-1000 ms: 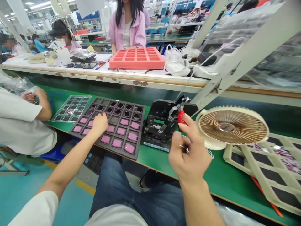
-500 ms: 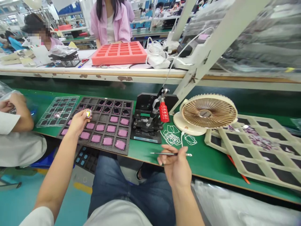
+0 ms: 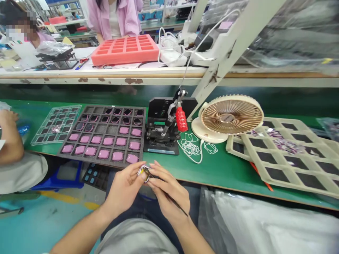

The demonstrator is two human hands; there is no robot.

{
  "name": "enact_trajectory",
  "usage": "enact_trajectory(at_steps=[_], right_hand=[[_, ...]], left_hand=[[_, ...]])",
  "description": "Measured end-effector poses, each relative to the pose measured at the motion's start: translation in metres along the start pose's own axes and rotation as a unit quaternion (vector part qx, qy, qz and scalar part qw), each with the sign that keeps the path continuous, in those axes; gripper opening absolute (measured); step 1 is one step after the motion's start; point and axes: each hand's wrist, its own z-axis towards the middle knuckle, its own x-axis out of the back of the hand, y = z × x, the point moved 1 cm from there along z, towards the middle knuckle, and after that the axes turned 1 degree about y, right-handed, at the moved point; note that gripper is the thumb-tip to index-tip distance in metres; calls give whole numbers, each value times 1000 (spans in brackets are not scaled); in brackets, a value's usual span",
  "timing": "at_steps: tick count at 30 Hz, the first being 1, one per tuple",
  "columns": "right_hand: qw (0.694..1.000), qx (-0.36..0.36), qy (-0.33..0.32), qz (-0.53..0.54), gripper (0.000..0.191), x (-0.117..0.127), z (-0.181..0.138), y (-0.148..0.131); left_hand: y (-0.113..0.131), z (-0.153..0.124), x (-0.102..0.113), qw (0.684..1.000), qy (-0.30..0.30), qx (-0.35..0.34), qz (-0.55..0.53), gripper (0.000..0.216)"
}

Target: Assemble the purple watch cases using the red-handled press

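The left grip [image 3: 123, 190] pinched a small silver-and-yellow case [image 3: 143, 174], toward which the right grip [image 3: 170, 192] held a slim black rod [image 3: 177, 204].

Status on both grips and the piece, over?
Left grip: small piece, yellow showing. Right grip: thin dark tool, end near piece. Nothing visibly blocking.

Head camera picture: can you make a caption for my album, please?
Left hand holds a small part, right hand a thin dark tool, near a gray tray with purple pieces.
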Motion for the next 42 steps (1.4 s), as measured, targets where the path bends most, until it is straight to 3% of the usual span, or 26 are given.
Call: enact_trajectory(at_steps=[15, 23, 26, 29, 33, 36, 38, 40, 42], right_hand=[[999, -21, 7, -38, 53, 7, -9, -3], [999, -5, -4, -41, 61, 8, -20, 4], [999, -24, 24, -23, 59, 5, -22, 6], [994, -57, 91, 8, 50, 0, -24, 4], [971, -130, 192, 59, 28, 0, -22, -1], [932, -175, 318, -19, 10, 23, -3, 8], [897, -182, 380, -132, 16, 52, 18, 24], [879, -204, 359, -240, 31, 83, 39, 45], [874, -242, 289, -307, 39, 109, 51, 64]], left_hand=[[0, -8, -7, 999, 30, 29, 20, 42], [0, -5, -8, 996, 12, 74, -48, 49], [-2, -3, -4, 992, -29, 94, -84, 46], [-3, 0, -1, 979, -76, 122, -147, 37], [-7, 10, 0, 968, -49, 161, -186, 29], [-13, 18, -2, 966, -21, 167, -194, 29], [-17, 21, -3, 965, -29, 174, -194, 31], [-21, 22, -4, 963, -47, 188, -189, 33], [-24, 21, -5, 961, -61, 199, -184, 33]])
